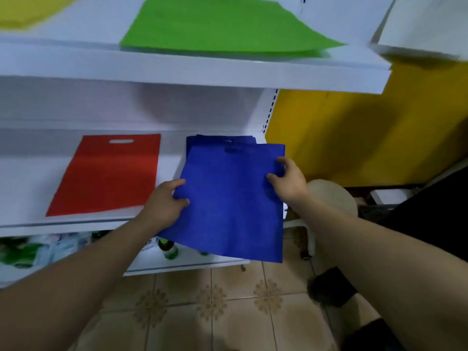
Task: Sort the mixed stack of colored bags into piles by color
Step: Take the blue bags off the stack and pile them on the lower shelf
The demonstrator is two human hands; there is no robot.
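A flat blue bag (233, 203) is held over the right end of the middle shelf (22, 188), its near half hanging past the shelf's front edge. My left hand (166, 201) pinches its left edge and my right hand (288, 181) grips its right edge. Under its far end lies a pile of blue bags (217, 140). To the left a red bag (109, 173) lies flat on the same shelf. On the upper shelf (177, 69) lie a green bag (217, 24) and, at the far left, a yellow bag (27, 11).
A yellow wall (359, 138) stands to the right of the shelving. A round pale stool (331, 196) stands below it on the tiled floor (228, 312). The bottom shelf holds green bottles (168, 249) and packets. Dark objects lie at the right.
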